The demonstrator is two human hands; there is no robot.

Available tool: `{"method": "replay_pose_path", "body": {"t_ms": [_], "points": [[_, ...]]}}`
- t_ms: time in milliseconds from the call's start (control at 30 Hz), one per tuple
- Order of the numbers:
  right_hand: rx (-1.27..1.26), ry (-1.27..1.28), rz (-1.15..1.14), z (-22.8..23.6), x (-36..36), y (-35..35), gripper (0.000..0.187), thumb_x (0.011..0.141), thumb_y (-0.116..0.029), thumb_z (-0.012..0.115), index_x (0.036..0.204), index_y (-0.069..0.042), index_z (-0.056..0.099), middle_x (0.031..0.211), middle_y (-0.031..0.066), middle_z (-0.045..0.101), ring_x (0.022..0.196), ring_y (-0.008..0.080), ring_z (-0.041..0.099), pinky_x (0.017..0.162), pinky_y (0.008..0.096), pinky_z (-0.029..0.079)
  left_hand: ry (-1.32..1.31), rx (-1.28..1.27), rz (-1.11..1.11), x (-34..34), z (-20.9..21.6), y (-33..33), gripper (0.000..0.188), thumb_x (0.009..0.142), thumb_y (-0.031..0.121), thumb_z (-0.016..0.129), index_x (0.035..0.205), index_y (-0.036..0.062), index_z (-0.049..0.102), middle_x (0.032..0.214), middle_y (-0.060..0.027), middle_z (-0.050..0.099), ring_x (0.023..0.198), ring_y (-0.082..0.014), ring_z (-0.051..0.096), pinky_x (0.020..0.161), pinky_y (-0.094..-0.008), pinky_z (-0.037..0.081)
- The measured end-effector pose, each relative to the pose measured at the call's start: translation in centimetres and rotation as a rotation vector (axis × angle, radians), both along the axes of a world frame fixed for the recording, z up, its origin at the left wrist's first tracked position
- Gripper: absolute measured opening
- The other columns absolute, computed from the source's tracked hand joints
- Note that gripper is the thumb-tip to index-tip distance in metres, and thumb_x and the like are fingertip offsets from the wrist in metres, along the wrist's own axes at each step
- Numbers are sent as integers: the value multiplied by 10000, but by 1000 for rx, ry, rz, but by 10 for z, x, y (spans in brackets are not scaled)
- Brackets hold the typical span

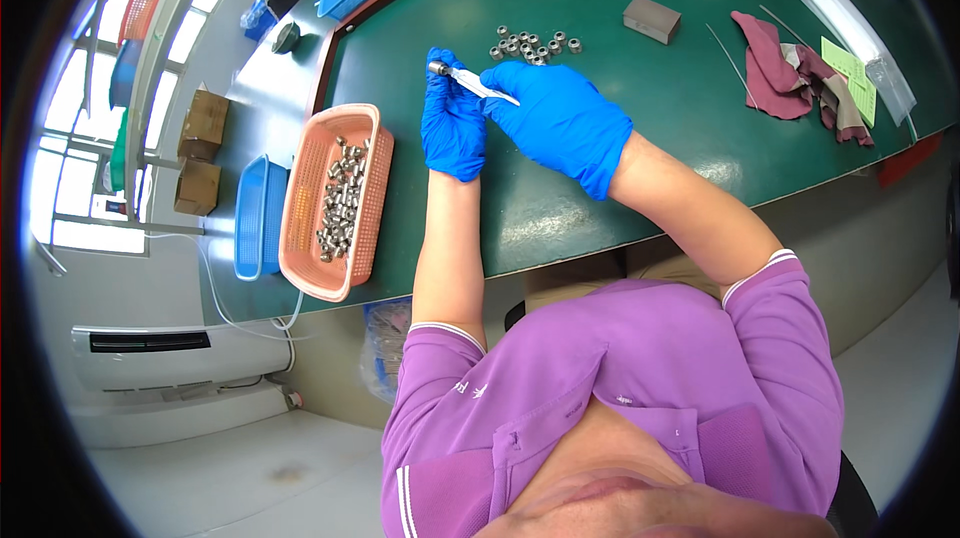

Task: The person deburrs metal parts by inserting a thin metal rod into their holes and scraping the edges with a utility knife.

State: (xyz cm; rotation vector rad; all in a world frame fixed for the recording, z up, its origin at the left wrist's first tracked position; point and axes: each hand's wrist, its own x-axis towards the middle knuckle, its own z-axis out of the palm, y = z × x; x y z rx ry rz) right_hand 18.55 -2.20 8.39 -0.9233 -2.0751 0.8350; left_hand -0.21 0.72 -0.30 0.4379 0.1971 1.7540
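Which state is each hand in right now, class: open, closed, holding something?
Left hand: closed, holding a small metal cylinder.
Right hand: closed, holding a slim white tool.

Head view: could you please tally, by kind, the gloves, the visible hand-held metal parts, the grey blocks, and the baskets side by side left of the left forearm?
Blue gloves: 2
Held metal part: 1
Grey block: 1
Salmon basket: 1
Blue basket: 1
Total: 6
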Motion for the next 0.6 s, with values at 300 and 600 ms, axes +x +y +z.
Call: {"method": "replay_pose_path", "body": {"t_ms": [300,600], "points": [[-349,112,100,-1,1,6,293,857,-223,544,1074,-31,584,889,191,627,787,336,619,681,379,495,-4,47,-48,-6,0,2,265,922,98,511,1171,14,540,1115,-103,594,1020,-192,575,901,-304,486],[365,-36,-118,-4,13,-15,247,880,-149,509,1118,-128,571,978,138,598,837,303,604,697,377,506,-101,69,-45,1,8,-3,282,926,57,478,1192,-35,499,1116,-137,591,1045,-223,569,932,-344,468]]}}
